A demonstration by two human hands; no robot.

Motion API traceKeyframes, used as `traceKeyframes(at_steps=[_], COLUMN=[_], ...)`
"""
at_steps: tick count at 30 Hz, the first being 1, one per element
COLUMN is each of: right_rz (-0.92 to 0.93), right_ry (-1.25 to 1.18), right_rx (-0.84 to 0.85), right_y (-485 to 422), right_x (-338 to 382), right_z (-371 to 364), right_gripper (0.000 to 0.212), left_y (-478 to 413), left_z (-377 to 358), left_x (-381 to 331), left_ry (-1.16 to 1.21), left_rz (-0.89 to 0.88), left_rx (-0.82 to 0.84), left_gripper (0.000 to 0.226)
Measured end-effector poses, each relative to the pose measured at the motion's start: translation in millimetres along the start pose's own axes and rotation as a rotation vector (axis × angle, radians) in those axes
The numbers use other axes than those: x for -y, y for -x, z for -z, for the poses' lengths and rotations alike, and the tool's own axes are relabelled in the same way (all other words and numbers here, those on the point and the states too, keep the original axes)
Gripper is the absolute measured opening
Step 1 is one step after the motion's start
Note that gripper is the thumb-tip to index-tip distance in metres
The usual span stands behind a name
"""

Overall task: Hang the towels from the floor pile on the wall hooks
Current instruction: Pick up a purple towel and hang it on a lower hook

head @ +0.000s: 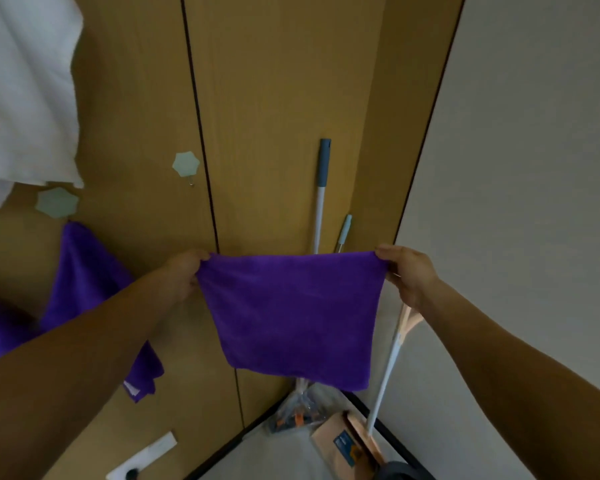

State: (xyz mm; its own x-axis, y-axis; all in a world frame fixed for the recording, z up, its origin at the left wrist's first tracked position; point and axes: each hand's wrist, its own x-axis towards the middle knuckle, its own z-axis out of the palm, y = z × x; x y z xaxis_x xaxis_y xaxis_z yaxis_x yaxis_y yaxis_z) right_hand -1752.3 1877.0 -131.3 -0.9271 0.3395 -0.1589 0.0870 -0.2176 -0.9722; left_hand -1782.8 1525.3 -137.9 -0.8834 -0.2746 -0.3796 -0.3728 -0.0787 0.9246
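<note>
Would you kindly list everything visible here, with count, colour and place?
Held towel: one, purple, stretched between both hands.
Hung towel: one, purple, on left wall.
White towel: one, upper left wall.
Wall hooks: two visible, pale green, on wood panel.
Mop handles: two, white with blue grips, in corner.
Dustpan: one, tan, on floor.
Left hand: pinches the towel's left corner.
Right hand: pinches the right corner.
</note>
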Motion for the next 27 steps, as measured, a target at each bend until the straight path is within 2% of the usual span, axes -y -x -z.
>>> traceKeyframes(at_steps=[7, 10, 12, 15, 17, 19, 22, 24, 27], right_rz=[0.096, 0.076, 0.106, 0.23, 0.348, 0.451, 0.54, 0.557, 0.627], right_ry=[-0.042, -0.046, 0.031, 0.182, 0.344, 0.501, 0.584, 0.625, 0.677], right_rx=[0.234, 0.344, 0.363, 0.335, 0.293, 0.273, 0.29, 0.311, 0.31], right_y=[-45.6, -59.8, -67.6, -77.0, -80.7, -80.5, -79.1, -77.7, -69.3], right_x=[1.0, -0.2, 0.0, 1.1, 2.4, 4.1, 3.0, 3.8, 5.7], right_z=[-5.2, -5.6, -6.4, -11.0, -19.2, -30.2, -46.6, -57.0, -72.2], right_gripper=[0.022, 0.026, 0.029, 0.034, 0.036, 0.038, 0.036, 0.027, 0.012], left_y=[16.7, 35.2, 47.4, 64.8, 74.9, 84.8, 96.1, 102.8, 109.0], left_z=[3.3, -0.8, -2.0, -1.7, -0.2, 4.1, 19.4, 32.5, 50.7], left_x=[-11.9, -14.2, -14.3, -14.4, -13.4, -10.4, -0.7, 5.1, 11.4], left_ry=[0.259, 0.258, 0.285, 0.272, 0.232, 0.139, -0.186, -0.393, -0.567], left_rz=[-0.124, -0.19, -0.21, -0.239, -0.268, -0.297, -0.338, -0.359, -0.385], left_rx=[-0.253, -0.392, -0.396, -0.391, -0.443, -0.503, -0.596, -0.661, -0.74], left_gripper=[0.018, 0.018, 0.017, 0.038, 0.044, 0.043, 0.04, 0.031, 0.015])
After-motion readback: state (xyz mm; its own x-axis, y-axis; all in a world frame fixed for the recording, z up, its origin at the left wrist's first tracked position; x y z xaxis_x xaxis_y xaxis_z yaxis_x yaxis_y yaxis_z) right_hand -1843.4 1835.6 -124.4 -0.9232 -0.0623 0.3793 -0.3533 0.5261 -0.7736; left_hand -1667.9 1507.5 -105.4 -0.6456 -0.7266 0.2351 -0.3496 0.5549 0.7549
